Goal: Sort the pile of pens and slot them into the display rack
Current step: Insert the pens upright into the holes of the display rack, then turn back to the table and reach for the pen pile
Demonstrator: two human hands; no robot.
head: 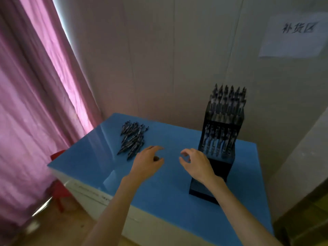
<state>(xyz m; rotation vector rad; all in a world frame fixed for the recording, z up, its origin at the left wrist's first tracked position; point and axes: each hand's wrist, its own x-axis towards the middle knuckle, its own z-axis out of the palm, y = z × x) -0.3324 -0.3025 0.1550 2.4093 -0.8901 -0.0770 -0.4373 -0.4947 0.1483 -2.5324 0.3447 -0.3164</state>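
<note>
Left hand (pixel 147 163) and right hand (pixel 197 163), fingers loosely curled and empty, hover over the blue table (pixel 168 201); a careless grab could scatter the heap of dark pens (pixel 132 139), or a knock could tip the tall black tiered rack (pixel 219 139).

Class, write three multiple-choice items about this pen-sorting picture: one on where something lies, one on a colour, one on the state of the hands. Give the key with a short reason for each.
1. Where does the pile of pens lie relative to the display rack?
A. to its left
B. behind it
C. inside its base

2. What colour is the table top?
A. red
B. blue
C. white

3. What are the left hand and right hand doing?
A. each grips a pen
B. both hold nothing
C. both lift the rack

Key: 1 A, the pile sits on the table's left part, the rack on the right. 2 B, the surface is plainly blue. 3 B, the fingers are loosely curled with no pen in them.
</note>
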